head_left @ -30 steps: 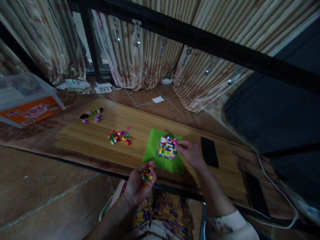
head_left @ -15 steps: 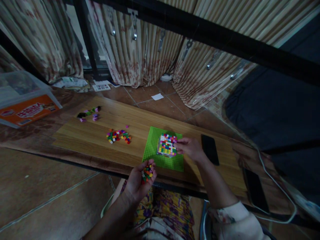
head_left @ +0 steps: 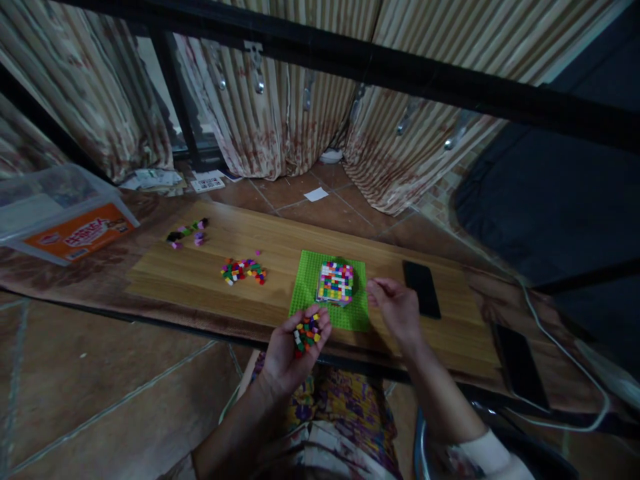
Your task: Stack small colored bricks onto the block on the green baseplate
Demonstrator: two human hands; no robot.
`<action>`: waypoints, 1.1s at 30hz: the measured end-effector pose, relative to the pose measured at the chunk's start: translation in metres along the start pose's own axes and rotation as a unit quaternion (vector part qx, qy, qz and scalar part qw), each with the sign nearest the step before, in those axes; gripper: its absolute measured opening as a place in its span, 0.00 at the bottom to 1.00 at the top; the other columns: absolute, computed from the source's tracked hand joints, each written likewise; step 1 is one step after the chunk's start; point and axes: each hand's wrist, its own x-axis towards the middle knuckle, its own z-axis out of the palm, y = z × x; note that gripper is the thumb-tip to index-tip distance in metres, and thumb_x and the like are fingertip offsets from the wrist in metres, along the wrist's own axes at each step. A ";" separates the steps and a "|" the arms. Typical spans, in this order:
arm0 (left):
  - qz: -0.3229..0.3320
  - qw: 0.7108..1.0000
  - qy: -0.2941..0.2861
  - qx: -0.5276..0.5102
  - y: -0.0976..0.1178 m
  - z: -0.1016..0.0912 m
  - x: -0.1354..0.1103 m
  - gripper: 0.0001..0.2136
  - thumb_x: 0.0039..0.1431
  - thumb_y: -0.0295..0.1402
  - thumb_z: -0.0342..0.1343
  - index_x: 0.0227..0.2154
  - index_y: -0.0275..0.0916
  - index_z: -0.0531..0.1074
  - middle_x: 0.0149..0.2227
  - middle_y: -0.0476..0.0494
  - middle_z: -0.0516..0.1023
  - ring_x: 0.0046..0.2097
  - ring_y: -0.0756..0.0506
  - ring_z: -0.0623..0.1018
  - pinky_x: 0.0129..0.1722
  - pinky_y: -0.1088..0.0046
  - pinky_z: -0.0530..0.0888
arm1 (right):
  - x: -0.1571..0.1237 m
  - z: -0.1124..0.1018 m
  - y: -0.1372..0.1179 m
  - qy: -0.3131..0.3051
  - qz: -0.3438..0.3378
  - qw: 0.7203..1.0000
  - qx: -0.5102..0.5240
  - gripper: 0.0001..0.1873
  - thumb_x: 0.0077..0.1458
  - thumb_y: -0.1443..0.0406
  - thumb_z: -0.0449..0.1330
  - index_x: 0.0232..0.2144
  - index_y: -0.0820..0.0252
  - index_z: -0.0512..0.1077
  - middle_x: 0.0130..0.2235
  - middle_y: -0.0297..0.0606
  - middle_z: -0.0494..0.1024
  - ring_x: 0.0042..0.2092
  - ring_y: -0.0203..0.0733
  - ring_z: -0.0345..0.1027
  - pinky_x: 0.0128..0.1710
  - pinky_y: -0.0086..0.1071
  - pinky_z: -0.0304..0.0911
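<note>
My left hand [head_left: 291,348] is cupped palm up in front of the baseplate, fingers curled round a heap of small coloured toy bricks [head_left: 307,332]. On the green studded baseplate [head_left: 356,320] stands a low square block built of multicoloured bricks [head_left: 336,283], its top a patchwork of white, red, green, yellow and pink. Just right of the baseplate hovers my right hand [head_left: 395,303], apart from the block. Its thumb and fingertips are pinched together; anything between them is too small to make out.
Loose bricks [head_left: 243,271] lie left of the baseplate on the wooden board [head_left: 200,303]. Beyond them are joined black, green and purple pieces [head_left: 187,231]. A clear plastic box [head_left: 65,213] stands far left. Two dark phones [head_left: 421,289] lie at the right, near a white cable [head_left: 565,353].
My right hand has moved off the brick block to the right, fingers still pinched. My left hand, with its bricks, has come slightly up and right in view. The camera view has shifted a little.
</note>
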 end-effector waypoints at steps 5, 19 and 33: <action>-0.003 0.999 -0.032 0.000 -0.006 0.005 -0.001 0.11 0.58 0.26 0.49 0.40 0.30 0.73 0.45 0.32 0.77 0.46 0.42 0.77 0.46 0.64 0.74 | -0.065 0.002 -0.020 -0.154 -0.081 0.984 -0.025 0.09 0.53 0.60 0.58 0.34 0.55 0.76 0.35 0.37 0.79 0.38 0.41 0.72 0.38 0.32 0.66; 0.004 0.999 -0.021 0.038 -0.014 0.013 -0.006 0.11 0.58 0.26 0.50 0.40 0.28 0.73 0.47 0.32 0.76 0.48 0.43 0.76 0.49 0.70 0.72 | -0.096 0.018 -0.019 -0.176 -0.150 0.966 -0.115 0.06 0.56 0.65 0.57 0.33 0.54 0.74 0.34 0.36 0.75 0.37 0.40 0.69 0.38 0.31 0.63; -0.002 0.999 0.052 0.003 -0.008 -0.010 0.004 0.08 0.57 0.24 0.48 0.32 0.31 0.73 0.31 0.39 0.76 0.32 0.48 0.78 0.40 0.64 0.76 | -0.003 0.006 0.034 -0.058 -0.015 0.997 -0.058 0.22 0.53 0.51 0.54 0.36 0.62 0.76 0.32 0.41 0.79 0.30 0.42 0.71 0.31 0.32 0.65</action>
